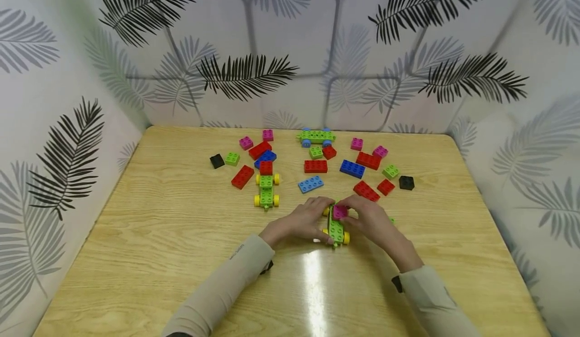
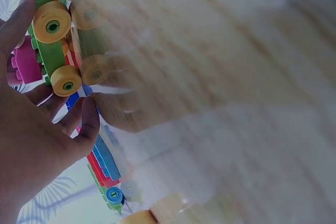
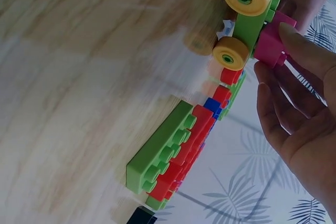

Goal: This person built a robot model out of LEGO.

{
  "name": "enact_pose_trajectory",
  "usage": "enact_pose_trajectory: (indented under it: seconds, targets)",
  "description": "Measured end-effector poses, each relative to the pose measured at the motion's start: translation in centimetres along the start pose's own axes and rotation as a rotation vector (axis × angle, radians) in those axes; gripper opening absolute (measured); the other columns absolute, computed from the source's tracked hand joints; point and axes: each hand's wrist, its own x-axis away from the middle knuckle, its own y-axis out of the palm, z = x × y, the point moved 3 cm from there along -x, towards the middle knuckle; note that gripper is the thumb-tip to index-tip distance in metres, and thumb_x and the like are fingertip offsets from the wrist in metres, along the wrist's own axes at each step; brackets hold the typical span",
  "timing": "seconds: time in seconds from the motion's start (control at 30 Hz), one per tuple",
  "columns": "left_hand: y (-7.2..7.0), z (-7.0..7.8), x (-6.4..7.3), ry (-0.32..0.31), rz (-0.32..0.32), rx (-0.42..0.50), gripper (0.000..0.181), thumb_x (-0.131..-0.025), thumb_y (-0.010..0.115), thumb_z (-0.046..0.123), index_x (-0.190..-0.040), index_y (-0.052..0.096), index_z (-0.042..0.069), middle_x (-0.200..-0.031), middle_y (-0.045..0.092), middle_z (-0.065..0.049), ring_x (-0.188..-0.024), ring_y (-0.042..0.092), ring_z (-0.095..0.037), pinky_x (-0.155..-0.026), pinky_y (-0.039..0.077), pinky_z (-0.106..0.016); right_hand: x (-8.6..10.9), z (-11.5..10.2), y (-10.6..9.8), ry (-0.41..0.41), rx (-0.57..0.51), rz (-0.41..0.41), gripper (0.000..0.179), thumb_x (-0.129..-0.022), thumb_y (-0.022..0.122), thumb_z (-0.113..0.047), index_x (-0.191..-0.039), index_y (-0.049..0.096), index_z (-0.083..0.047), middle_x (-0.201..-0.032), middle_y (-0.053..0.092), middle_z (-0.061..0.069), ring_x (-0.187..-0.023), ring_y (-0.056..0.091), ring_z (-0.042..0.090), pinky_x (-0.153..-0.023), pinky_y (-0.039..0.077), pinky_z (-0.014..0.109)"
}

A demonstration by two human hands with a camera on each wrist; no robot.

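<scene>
Near the middle of the table, my left hand [image 1: 304, 220] grips a green toy car base [image 1: 336, 232] with yellow wheels, thumb at its near end and fingers by the far end. My right hand [image 1: 372, 224] pinches a magenta brick [image 1: 340, 212] between thumb and fingers, on the far part of the base. In the right wrist view the magenta brick [image 3: 270, 40] touches the base's studs; whether it is pressed fully down I cannot tell. A long green brick [image 3: 160, 153] lies near the right hand, mostly hidden by it in the head view.
To the left stands another green car [image 1: 266, 196] with yellow wheels and a red brick [image 1: 266, 167] at its far end. A green base with blue wheels [image 1: 316, 136] is at the back. Several loose bricks lie around, including a light blue one [image 1: 310, 184] and a black one [image 1: 406, 182].
</scene>
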Motion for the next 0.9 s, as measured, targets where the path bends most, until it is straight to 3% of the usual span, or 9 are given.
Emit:
enact_pose_trajectory:
  seconds: [0.63,0.9]
  targets:
    - [-0.1,0.2,0.0,-0.012,-0.010,0.001,0.094,-0.077,0.076,0.053,-0.149,0.027,0.019,-0.153,0.029,-0.002,-0.141,0.024,-0.022,-0.109,0.029,-0.049,-1.0,-0.3,-0.1,-0.016,0.116,-0.060,0.028,-0.079,0.079,-0.011,-0.106,0.072,-0.009,-0.095,0.067,0.001,-0.087,0.063,0.020,-0.081,0.053,0.038]
    - [0.1,0.0,-0.1,-0.019,-0.005,-0.001,0.096,-0.076,0.075,0.055,-0.150,0.026,0.019,-0.154,0.028,-0.001,-0.141,0.023,-0.021,-0.110,0.029,-0.049,-1.4,-0.1,-0.1,-0.021,0.113,-0.076,0.027,-0.078,0.080,-0.010,-0.104,0.073,-0.008,-0.095,0.070,0.001,-0.087,0.064,0.020,-0.081,0.053,0.038]
